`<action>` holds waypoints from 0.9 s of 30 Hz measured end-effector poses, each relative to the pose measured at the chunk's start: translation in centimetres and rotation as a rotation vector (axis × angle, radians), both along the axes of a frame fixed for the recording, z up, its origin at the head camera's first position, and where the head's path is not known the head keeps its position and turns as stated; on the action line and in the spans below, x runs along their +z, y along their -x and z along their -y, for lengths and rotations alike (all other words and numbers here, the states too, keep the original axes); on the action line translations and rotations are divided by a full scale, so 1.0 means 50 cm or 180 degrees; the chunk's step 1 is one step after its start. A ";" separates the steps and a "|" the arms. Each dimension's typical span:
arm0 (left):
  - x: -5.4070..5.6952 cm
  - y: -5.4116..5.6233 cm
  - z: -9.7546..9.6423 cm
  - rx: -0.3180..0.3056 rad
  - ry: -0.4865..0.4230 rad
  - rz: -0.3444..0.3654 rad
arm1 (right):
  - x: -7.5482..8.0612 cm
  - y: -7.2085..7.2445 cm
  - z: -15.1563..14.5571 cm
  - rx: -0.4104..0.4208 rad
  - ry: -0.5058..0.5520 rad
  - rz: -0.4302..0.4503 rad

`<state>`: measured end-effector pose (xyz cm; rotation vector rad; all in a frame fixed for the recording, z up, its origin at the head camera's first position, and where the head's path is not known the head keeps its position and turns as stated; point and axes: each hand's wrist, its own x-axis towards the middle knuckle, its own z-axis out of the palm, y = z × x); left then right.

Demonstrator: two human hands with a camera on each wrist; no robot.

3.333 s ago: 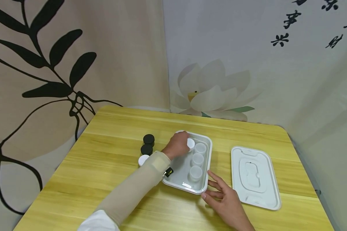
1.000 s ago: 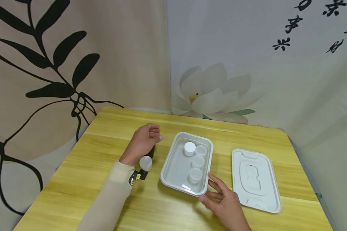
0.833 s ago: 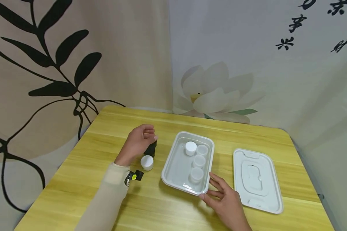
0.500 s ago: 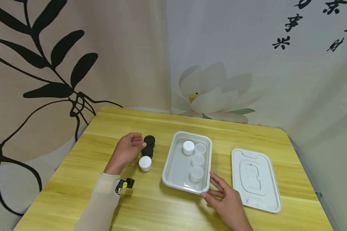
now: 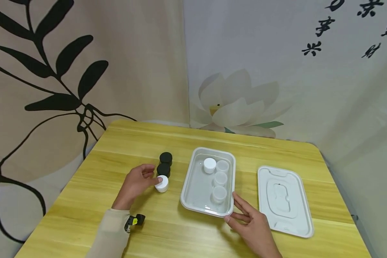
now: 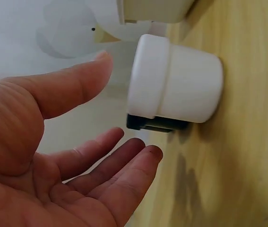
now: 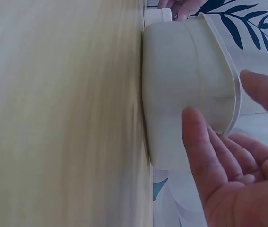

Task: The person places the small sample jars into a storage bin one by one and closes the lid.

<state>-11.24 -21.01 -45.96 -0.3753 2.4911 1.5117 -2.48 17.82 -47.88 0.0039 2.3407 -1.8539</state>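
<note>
My left hand is beside a white-lidded jar on the table. In the left wrist view its thumb and fingers are spread around a gap, short of that white jar. Two black-lidded jars stand just behind it in a line. My right hand is at the near right corner of a white rectangular container, fingers loosely extended along its side. Inside the container stand one white-lidded jar and a row of three translucent-topped jars along the right wall.
A white container lid lies flat on the wooden table, right of the container. Printed curtains hang behind the table and along its right side.
My left hand released a white jar at the container's far end, withdrew leftward, then moved past the black-lidded jars toward me to the white one. My right hand stays at the container's corner.
</note>
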 end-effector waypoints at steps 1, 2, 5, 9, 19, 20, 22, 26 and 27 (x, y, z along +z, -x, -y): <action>-0.004 -0.002 0.000 0.0005 -0.0020 0.0021 | -0.001 0.000 0.001 -0.0007 -0.0004 -0.0005; -0.007 -0.004 -0.001 0.0006 -0.0031 0.0034 | -0.002 0.000 0.001 -0.0019 -0.0012 -0.0016; -0.016 -0.008 -0.003 -0.0015 -0.0072 0.0018 | -0.002 -0.001 0.003 -0.0071 -0.0087 -0.0038; -0.024 -0.014 -0.005 -0.0040 -0.0151 -0.0043 | 0.000 0.000 0.004 -0.0137 -0.0200 -0.0035; -0.033 -0.026 -0.006 -0.0018 -0.0214 -0.0105 | -0.001 0.004 0.002 -0.0130 -0.0301 -0.0071; -0.033 -0.027 -0.007 -0.0029 -0.0213 -0.0114 | -0.001 0.004 0.002 -0.0137 -0.0299 -0.0071; -0.035 -0.029 -0.008 -0.0054 -0.0213 -0.0128 | 0.000 0.004 0.002 -0.0135 -0.0291 -0.0066; -0.038 -0.036 -0.011 -0.0094 -0.0199 -0.0178 | 0.000 0.004 0.003 -0.0127 -0.0274 -0.0053; -0.039 -0.038 -0.012 -0.0095 -0.0205 -0.0177 | 0.000 0.004 0.003 -0.0124 -0.0275 -0.0049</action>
